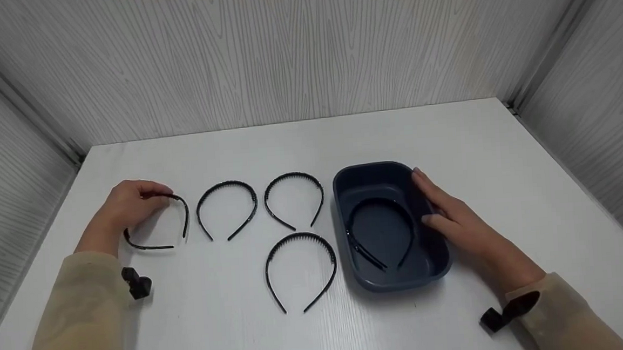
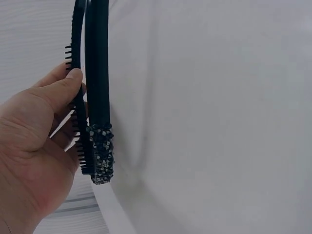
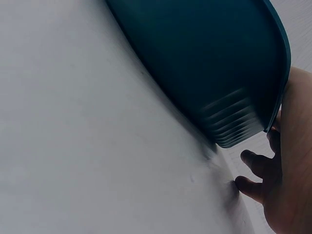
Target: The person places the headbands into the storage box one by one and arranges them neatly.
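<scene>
At the left of the table, my left hand [image 1: 132,202] pinches a black toothed headband [image 1: 186,218] between thumb and fingers. In the left wrist view this headband [image 2: 99,73] shows its comb teeth and a glittery stone-covered section. My right hand [image 1: 458,223] holds the right rim of a dark blue plastic bin [image 1: 399,286], thumb over the inner side and fingers outside. Inside the bin lies at least one black headband [image 1: 412,223]; whether several overlap I cannot tell. In the right wrist view the bin's ribbed wall [image 3: 234,117] stands beside the fingers [image 3: 256,163].
Between my left hand and the bin, three more black headbands lie flat: one at left [image 1: 225,183], one at upper right [image 1: 292,174] and one nearer me [image 1: 300,235]. Wood-grain panels [image 1: 282,52] enclose the white table [image 1: 217,310] at the back and sides.
</scene>
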{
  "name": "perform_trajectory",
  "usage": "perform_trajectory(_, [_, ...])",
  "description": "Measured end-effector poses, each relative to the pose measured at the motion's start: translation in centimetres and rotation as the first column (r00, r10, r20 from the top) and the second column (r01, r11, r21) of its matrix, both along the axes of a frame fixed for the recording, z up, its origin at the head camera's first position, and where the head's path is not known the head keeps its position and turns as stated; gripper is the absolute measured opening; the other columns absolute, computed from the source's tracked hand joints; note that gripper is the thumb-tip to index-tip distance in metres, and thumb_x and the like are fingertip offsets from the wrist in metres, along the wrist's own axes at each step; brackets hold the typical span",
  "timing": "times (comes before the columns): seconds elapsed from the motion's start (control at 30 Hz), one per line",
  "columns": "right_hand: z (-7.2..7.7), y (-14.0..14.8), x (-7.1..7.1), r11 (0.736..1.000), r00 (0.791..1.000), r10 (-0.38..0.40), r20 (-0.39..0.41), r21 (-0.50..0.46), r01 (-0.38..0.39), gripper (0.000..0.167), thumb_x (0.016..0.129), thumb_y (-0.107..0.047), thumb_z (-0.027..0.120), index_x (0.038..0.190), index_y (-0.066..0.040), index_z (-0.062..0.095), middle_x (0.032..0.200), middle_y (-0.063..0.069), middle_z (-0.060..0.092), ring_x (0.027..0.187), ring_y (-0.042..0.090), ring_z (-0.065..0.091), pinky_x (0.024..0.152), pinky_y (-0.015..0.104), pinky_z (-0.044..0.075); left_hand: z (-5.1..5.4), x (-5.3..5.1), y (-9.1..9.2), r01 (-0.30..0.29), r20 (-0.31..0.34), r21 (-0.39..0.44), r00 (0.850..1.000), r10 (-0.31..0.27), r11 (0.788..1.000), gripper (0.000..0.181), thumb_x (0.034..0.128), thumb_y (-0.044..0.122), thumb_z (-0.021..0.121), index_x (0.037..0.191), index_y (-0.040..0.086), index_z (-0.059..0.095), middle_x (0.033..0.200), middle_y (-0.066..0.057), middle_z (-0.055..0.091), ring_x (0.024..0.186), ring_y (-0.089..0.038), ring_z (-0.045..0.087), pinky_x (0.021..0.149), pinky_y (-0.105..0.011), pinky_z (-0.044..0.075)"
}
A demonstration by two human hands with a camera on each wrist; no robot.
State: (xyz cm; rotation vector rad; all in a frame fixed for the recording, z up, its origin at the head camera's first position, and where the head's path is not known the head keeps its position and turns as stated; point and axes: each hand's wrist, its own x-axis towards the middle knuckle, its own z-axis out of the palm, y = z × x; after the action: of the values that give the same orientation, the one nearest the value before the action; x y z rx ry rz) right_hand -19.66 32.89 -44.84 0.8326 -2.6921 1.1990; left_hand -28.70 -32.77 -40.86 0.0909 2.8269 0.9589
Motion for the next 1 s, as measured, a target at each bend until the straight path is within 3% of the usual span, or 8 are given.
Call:
perform_trajectory(0.3, [-0.1,-0.3,-0.6,1.0,1.0,0.009,-0.013,-0.002,-0.009,0.077,0.104,-0.007,0.058,0.171,-0.02,0.022,0.177,0.003,0.016,0.162,0.026,0.014,0.123,0.016,0.013,0.9,0.3,-0.7,0.022,-0.023,-0.028,0.999,-0.022,0.999,0.033,0.1055,0.021,0.065,0.133,0.005,0.073,0.129,-0.019,0.065,0.112,-0.032,0.052,0.089,-0.041,0.044])
perform_trajectory(0.53, [-0.1,-0.6,-0.9,1.0,1.0,-0.001,0.0,-0.006,0.001,0.076,0.105,-0.008,0.057,0.171,-0.02,0.021,0.177,0.001,0.015,0.162,0.026,0.013,0.123,0.016,0.012,2.0,0.3,-1.0,0.054,-0.055,-0.046,0.997,-0.057,0.997,0.032,0.1072,0.022,0.065,0.133,0.005,0.073,0.131,-0.02,0.066,0.116,-0.031,0.055,0.089,-0.039,0.045])
perform_trajectory(0.87, [0.1,-0.7,-0.9,1.0,1.0,0.004,-0.015,0.005,-0.004,0.077,0.104,-0.008,0.058,0.171,-0.017,0.021,0.177,0.003,0.015,0.162,0.026,0.014,0.124,0.016,0.011,4.1,0.9,-0.2,0.086,-0.055,-0.061,0.994,-0.09,0.994,0.033,0.1089,0.024,0.063,0.136,0.007,0.072,0.134,-0.02,0.065,0.123,-0.036,0.057,0.093,-0.048,0.045])
perform_trajectory(1.0, [0.0,-0.5,-0.9,1.0,1.0,0.002,-0.014,0.003,-0.002,0.077,0.104,-0.008,0.058,0.171,-0.016,0.021,0.177,0.003,0.016,0.162,0.023,0.014,0.124,0.017,0.012,5.0,1.0,0.5,0.083,-0.059,-0.065,0.995,-0.086,0.994,0.032,0.1084,0.026,0.064,0.135,0.01,0.073,0.131,-0.017,0.066,0.12,-0.033,0.059,0.092,-0.047,0.046])
